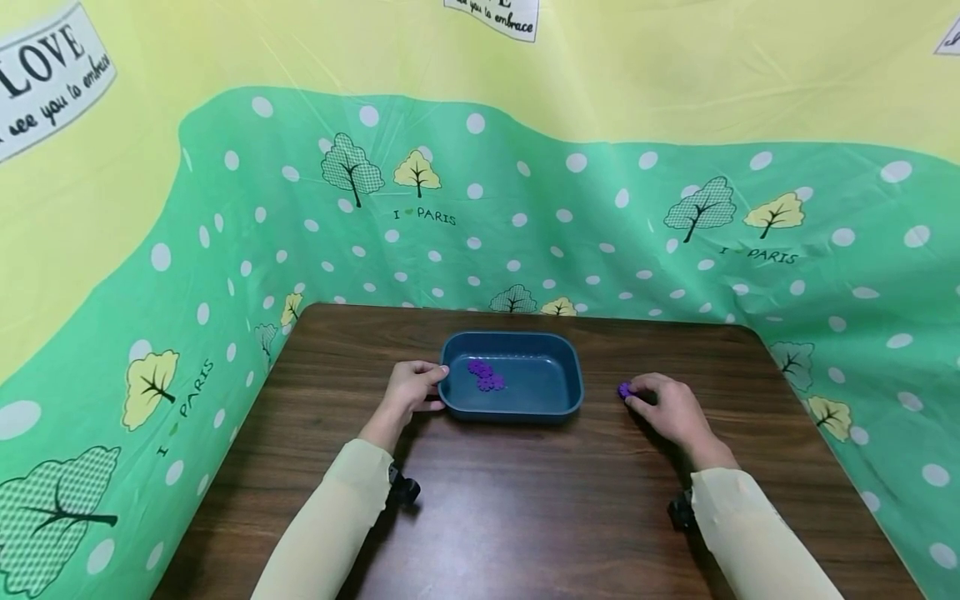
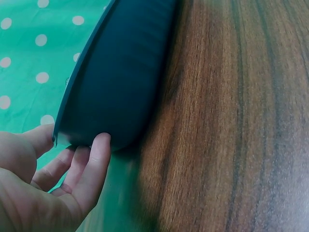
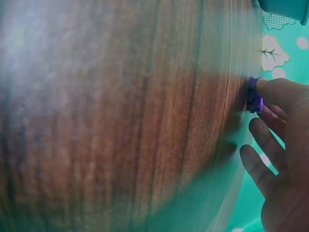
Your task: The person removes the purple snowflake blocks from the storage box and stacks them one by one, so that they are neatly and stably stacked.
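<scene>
A dark blue rectangular tray (image 1: pixel 536 392) stands on the table, with several small purple pieces (image 1: pixel 491 382) lying at the left of its floor. My left hand (image 1: pixel 411 387) grips the tray's left end, thumb over the rim and fingers against the outer wall; the left wrist view shows those fingers (image 2: pixel 99 150) under the rim. To the right of the tray, my right hand (image 1: pixel 669 408) pinches a small purple piece (image 1: pixel 624 390) with bumpy edges, at or just above the tabletop. In the right wrist view this purple piece (image 3: pixel 254 95) sits at the thumb tip.
The brown wood-grain table (image 1: pixel 495 508) extends around the tray. A green and yellow patterned cloth (image 1: pixel 517 217) hangs behind it and along both sides. Dark wrist cameras (image 1: pixel 405 490) are strapped at both sleeves.
</scene>
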Demonstrator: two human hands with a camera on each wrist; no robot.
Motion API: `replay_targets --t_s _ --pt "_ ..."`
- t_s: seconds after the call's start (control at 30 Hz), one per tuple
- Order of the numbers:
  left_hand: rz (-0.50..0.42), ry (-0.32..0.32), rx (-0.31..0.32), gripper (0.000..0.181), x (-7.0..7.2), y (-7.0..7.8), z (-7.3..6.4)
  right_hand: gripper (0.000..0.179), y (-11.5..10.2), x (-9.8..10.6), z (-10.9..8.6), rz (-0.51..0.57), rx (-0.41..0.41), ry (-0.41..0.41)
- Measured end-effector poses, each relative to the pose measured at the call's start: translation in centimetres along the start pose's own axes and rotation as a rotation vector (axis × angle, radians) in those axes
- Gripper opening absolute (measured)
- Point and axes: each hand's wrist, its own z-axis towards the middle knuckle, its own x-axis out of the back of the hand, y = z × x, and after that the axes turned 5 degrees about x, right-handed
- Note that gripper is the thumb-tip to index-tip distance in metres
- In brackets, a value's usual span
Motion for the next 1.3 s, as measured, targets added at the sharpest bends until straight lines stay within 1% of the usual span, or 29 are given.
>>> replay_targets --t_s 0.2,0.63,0.87,1.0,1.1,1.17,1.3 --pt "0.006 -0.001 0.000 0.031 0.1 0.0 0.0 0.022 0.0 0.0 0.0 -0.005 -0.004 -0.002" --pt "0.000 -0.002 -0.009 0.030 0.1 -0.1 0.2 0.021 -0.2 0.2 -0.1 -0.029 0.011 0.028" --pt "-0.001 -0.004 -0.012 0.030 0.2 -0.2 0.1 0.016 -0.5 1.0 0.4 -0.035 0.033 0.045" --pt "-0.016 -0.015 -0.016 0.030 -0.2 -0.4 0.2 0.015 -0.7 1.9 1.0 -0.043 0.037 0.032" --pt "-0.027 -0.035 -0.025 0.028 -0.7 -0.7 0.3 0.018 -1.2 2.5 1.6 -0.041 0.052 0.031" --pt "-0.031 -0.023 -0.039 0.025 -0.9 -0.9 0.3 0.019 -1.6 2.7 2.0 -0.044 0.066 0.038" --pt "-0.057 0.062 -0.093 0.019 -0.8 -1.0 0.4 0.021 -2.4 2.8 2.6 -0.047 0.091 0.057"
